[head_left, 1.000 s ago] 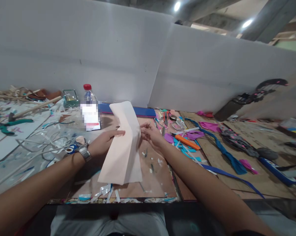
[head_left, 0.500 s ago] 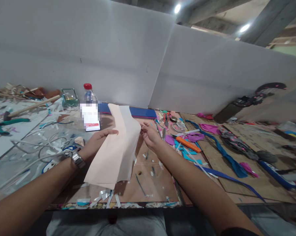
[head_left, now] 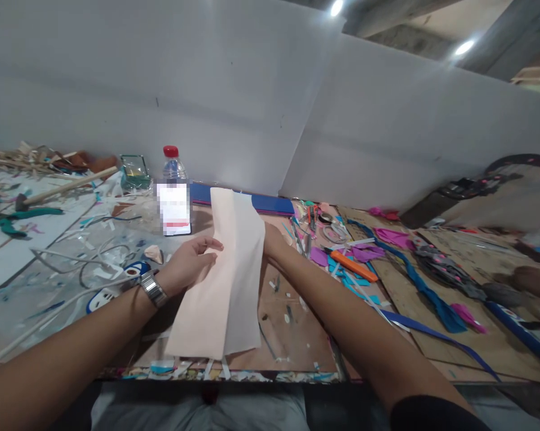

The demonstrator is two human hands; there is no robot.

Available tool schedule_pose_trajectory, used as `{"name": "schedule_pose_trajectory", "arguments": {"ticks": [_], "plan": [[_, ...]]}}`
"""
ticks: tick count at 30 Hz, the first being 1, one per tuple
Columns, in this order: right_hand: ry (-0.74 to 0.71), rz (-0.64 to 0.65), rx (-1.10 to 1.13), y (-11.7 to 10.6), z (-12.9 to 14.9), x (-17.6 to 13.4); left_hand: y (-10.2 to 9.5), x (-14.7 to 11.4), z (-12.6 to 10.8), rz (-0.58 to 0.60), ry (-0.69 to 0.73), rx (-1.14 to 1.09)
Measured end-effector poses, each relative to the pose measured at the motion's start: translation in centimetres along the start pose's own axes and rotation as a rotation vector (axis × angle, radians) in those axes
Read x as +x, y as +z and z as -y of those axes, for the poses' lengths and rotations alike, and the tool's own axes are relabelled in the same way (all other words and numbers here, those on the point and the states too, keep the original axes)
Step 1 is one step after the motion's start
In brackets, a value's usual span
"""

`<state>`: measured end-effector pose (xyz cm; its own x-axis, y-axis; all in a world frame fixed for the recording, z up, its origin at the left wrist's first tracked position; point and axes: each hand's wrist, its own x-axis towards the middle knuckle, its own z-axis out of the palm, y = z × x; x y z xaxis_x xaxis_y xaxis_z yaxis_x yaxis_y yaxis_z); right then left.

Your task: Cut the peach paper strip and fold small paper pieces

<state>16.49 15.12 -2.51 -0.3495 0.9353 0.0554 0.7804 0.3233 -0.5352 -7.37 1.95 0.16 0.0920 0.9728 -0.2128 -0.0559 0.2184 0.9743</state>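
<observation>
A long sheet of thin material (head_left: 202, 317), peach on its left part and whitish on its right, stands tilted in front of me with a lengthwise crease. Whether it is paper, foam or fabric I cannot tell. On its peach front, near the left edge, the fingertips of my left hand (head_left: 191, 263) touch the surface, thumb and fingers apart. My right hand (head_left: 273, 238) reaches behind the right edge of the sheet, which hides its fingers. A metal watch (head_left: 153, 288) is on my left wrist.
Behind the sheet lies a blue strip stack (head_left: 274, 205). A phone (head_left: 175, 209) leans by a red-capped bottle (head_left: 171, 163). An orange cutter (head_left: 353, 266) lies among scraps at right. Cables (head_left: 32, 326), green pliers (head_left: 14, 221) and a hammer (head_left: 67, 187) are left.
My left hand has shifted from the sheet's left edge onto its front. My right hand has slid behind the sheet, which now stands straighter. The view has shifted slightly.
</observation>
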Motion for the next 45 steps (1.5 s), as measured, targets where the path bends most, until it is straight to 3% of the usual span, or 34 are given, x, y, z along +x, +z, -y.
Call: {"name": "schedule_pose_trajectory", "arguments": {"ticks": [5,8,20,27,31,36,40,45], "plan": [[-0.034,0.046,-0.195,-1.5,0.3,-1.2,0.1,-0.6,-0.6,0.114,-0.202,-0.099],[-0.031,0.032,-0.262,-2.1,0.2,-2.0,0.3,-0.8,-0.9,0.139,-0.244,-0.141],[-0.023,0.1,-0.412,-2.1,0.6,-2.7,-0.2,-0.4,-0.1,0.076,-0.088,-0.102],[0.013,0.034,-0.356,-2.4,0.9,-3.8,0.3,-0.6,-0.5,0.065,-0.003,-0.131],[0.059,-0.019,-0.287,-2.9,1.2,-4.2,0.3,-0.3,-0.1,0.018,-0.06,-0.205],[0.136,-0.114,-0.113,-5.8,0.6,-4.9,0.2,-0.1,0.5,0.04,-0.063,-0.214],[0.207,-0.15,0.172,-7.8,-0.4,-6.1,0.4,-0.1,0.4,0.117,-0.071,-0.234],[0.27,-0.065,0.628,-7.6,-1.1,-8.9,0.5,-0.4,0.2,0.092,-0.162,-0.203]]}}
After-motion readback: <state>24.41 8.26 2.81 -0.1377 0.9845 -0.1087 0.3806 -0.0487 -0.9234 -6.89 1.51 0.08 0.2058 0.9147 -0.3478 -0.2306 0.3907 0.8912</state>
